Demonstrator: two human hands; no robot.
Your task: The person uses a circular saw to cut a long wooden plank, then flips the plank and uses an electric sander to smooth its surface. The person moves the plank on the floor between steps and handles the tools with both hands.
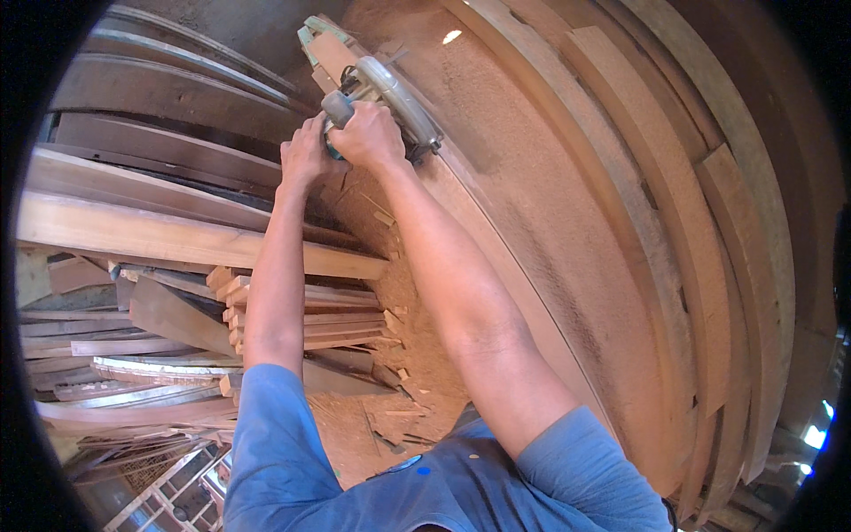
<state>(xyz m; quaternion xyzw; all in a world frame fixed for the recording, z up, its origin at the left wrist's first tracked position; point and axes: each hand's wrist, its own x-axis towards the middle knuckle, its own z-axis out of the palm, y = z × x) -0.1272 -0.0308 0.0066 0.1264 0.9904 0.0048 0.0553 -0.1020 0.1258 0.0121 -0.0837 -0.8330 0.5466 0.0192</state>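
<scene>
A handheld circular saw (386, 82) with a grey metal guard and teal-green parts sits at the far end of a wide wooden slab (541, 204) dusted with sawdust. My right hand (369, 136) is wrapped round the saw's rear grip. Close beside it, my left hand (304, 152) is closed against the saw's left side, its fingers partly hidden. Both arms stretch far forward. Behind the saw, a long straight cut line (519, 262) runs back along the slab toward my body. The blade itself is hidden under the guard.
Long planks (651, 168) lie along the slab's right side. On the left are stacked boards (160, 222) and a bundle of short square sticks (337, 321). Sawdust and wood scraps (390, 417) cover the floor below. A pale metal frame (164, 496) stands at lower left.
</scene>
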